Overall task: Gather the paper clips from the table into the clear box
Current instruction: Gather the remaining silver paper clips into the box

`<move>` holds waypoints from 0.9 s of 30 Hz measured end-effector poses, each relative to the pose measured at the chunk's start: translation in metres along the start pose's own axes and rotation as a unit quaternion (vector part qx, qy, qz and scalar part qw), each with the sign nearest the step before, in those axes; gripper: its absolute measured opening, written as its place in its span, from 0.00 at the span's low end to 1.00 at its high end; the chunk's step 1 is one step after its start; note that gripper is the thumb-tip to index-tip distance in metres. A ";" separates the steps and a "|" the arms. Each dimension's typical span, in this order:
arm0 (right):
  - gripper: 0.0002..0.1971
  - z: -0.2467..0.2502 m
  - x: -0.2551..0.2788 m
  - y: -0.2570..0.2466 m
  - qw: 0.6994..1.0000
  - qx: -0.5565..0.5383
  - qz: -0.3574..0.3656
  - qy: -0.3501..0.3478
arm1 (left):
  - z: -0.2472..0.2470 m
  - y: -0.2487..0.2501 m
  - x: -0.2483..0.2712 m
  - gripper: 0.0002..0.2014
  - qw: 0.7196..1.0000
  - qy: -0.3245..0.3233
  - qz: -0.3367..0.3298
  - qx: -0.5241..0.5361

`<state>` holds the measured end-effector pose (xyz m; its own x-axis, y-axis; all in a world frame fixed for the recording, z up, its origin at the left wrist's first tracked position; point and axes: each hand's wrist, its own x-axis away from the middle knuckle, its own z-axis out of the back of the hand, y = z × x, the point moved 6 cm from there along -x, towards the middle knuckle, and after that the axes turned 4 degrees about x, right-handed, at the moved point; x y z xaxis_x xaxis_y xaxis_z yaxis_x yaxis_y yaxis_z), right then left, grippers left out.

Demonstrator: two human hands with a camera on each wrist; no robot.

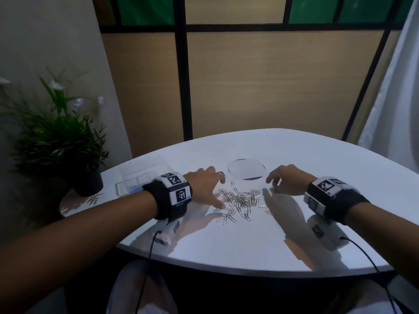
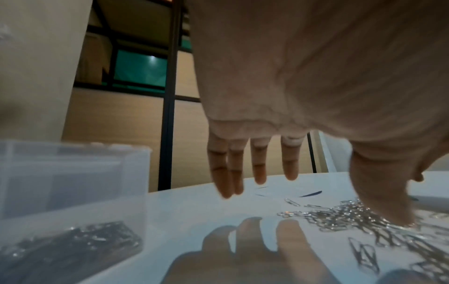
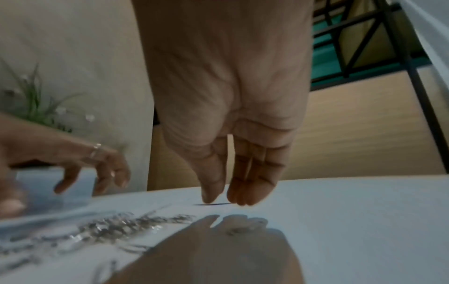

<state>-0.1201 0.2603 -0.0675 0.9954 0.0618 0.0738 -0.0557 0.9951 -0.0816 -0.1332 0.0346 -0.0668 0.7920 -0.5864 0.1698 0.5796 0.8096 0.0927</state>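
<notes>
Both hands, left hand point(image 1: 204, 184) and right hand point(image 1: 288, 181), hover empty with fingers spread, flanking the clips point(image 1: 240, 200) heaped on the surface point(image 1: 249, 241). Next, probably: scoop them together toward the box point(image 1: 140, 177) at left.

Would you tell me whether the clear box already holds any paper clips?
Partly filled: the left wrist view shows paper clips inside the clear box.

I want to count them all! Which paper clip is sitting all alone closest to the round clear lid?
The lone paper clip lying just beyond the pile, near the lid edge. The others are tangled together or lie on the near side.
</notes>
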 end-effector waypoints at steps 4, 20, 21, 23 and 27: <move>0.16 -0.015 0.010 -0.005 0.998 0.014 0.015 -0.051 | -0.028 0.000 0.003 0.44 0.996 -0.081 -0.031 0.004; 0.24 -0.016 0.021 -0.015 0.998 -0.023 0.048 -0.034 | -0.025 0.016 -0.022 0.35 0.990 -0.015 -0.105 0.094; 0.20 -0.015 0.018 -0.022 0.998 -0.032 0.059 -0.018 | -0.026 0.021 -0.025 0.31 0.989 -0.019 -0.116 0.087; 0.15 -0.013 0.011 -0.033 0.997 -0.038 0.071 0.003 | -0.023 0.029 -0.029 0.24 0.989 -0.016 -0.131 0.073; 0.14 -0.002 0.003 -0.045 0.995 -0.070 0.062 0.039 | -0.022 0.031 -0.037 0.11 0.993 0.010 -0.110 0.050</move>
<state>-0.1139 0.2155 -0.0656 0.9849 0.1714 -0.0232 -0.1722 0.9594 -0.2235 -0.1400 0.0807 -0.0919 0.6522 -0.7494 0.1142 0.7182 0.6590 0.2234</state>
